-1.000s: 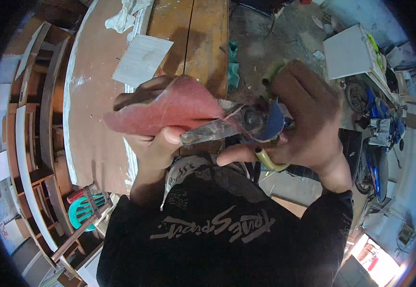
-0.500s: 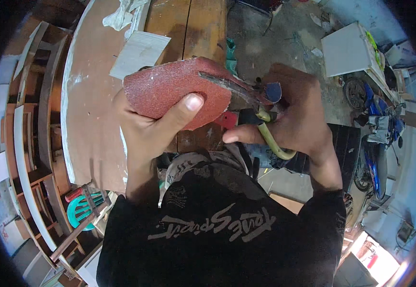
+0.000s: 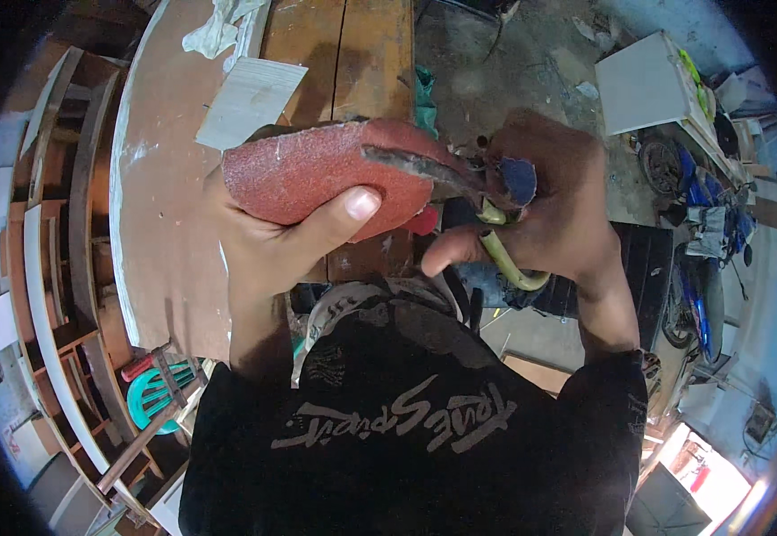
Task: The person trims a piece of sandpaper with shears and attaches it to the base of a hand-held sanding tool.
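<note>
My left hand grips a sheet of reddish-brown sandpaper, its thumb pressed on the rough face. My right hand is closed round what looks like scissors, with a curved yellow handle. A dark, worn blade lies along a slit in the sandpaper's right part. Beside my right fingers, a corner of the sheet curls over and shows its blue backing. My right thumb sticks out to the left below the sheet. A small red piece shows under the sheet's edge; I cannot tell what it belongs to.
Beyond my hands is a wooden worktable with a pale board piece and a white cloth. A large brown panel lies at left, near wooden shelving. A blue motorcycle stands at right.
The curled corner at the right has turned to show more of its blue backing. Less of the red piece shows. My right thumb has bent slightly, and the whole view has shifted a little.
</note>
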The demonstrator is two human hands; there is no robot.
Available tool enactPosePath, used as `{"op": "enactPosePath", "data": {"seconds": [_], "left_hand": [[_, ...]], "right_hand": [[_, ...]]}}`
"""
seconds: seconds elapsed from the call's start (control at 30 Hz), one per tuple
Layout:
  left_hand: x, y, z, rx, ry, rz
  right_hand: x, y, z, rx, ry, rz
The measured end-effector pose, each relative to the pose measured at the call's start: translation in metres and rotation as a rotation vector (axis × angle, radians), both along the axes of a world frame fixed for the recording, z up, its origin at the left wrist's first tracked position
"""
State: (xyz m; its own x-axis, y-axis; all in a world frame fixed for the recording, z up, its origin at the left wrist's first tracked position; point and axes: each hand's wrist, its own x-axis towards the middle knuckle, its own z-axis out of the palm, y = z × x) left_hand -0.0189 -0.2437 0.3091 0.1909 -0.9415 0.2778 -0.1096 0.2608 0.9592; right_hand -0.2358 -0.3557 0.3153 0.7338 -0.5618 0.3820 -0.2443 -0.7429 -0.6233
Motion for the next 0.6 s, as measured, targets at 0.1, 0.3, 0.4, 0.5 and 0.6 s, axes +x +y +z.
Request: {"op": "enactPosePath", "data": {"seconds": [0.1, 0.3, 0.4, 0.5, 0.6], "left_hand": [[-0.004, -0.001, 0.008, 0.120, 0.206, -0.111], [0.004, 0.004, 0.010, 0.139, -0.075, -0.032], [0.009, 0.005, 0.002, 0.039, -0.132, 0.008], [0.014, 0.000, -0.011, 0.010, -0.062, -0.046], [0.016, -0.003, -0.014, -0.045, -0.079, -0.093]], "right_hand": [[0.007, -0.004, 0.006, -0.196, -0.034, 0.073], [0.009, 0.005, 0.002, -0.191, -0.099, 0.008], [-0.001, 0.002, 0.002, -0.186, 0.047, 0.001], [0.002, 0.000, 0.006, -0.166, 0.103, 0.048], [0.010, 0.000, 0.004, -0.220, -0.033, 0.072]]}}
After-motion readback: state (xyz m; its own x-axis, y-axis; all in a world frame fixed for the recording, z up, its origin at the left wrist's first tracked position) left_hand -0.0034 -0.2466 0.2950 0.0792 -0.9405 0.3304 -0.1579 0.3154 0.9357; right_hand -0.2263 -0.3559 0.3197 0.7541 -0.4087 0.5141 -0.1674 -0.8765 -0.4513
